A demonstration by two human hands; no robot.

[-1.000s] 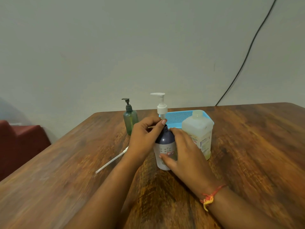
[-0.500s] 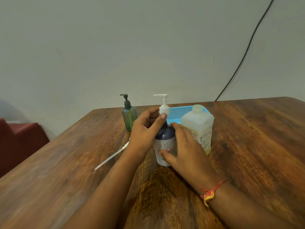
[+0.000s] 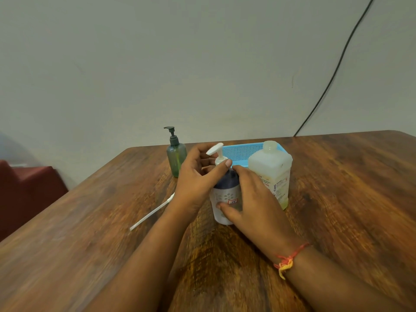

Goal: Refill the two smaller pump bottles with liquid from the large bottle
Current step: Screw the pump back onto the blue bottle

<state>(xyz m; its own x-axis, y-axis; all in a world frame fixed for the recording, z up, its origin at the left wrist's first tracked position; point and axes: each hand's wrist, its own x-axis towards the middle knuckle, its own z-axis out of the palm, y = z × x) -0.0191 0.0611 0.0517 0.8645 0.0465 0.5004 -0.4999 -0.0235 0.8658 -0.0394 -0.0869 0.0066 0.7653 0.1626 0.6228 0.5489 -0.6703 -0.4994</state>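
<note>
A dark blue and white pump bottle stands upright in the middle of the wooden table. My left hand grips the collar of its white pump head, whose nozzle points left and toward me. My right hand wraps the bottle's body from the right. The large translucent bottle, capped, with a little yellowish liquid at the bottom, stands just to the right. A green pump bottle with a dark pump stands upright behind, to the left.
A white dip tube lies loose on the table left of my left forearm. A blue mesh basket sits behind the bottles. A black cable runs down the wall. A dark red seat is off the table's left edge.
The white pump head has come down onto the blue bottle's neck and its nozzle has turned from pointing left toward me. Both hands stayed on the bottle.
</note>
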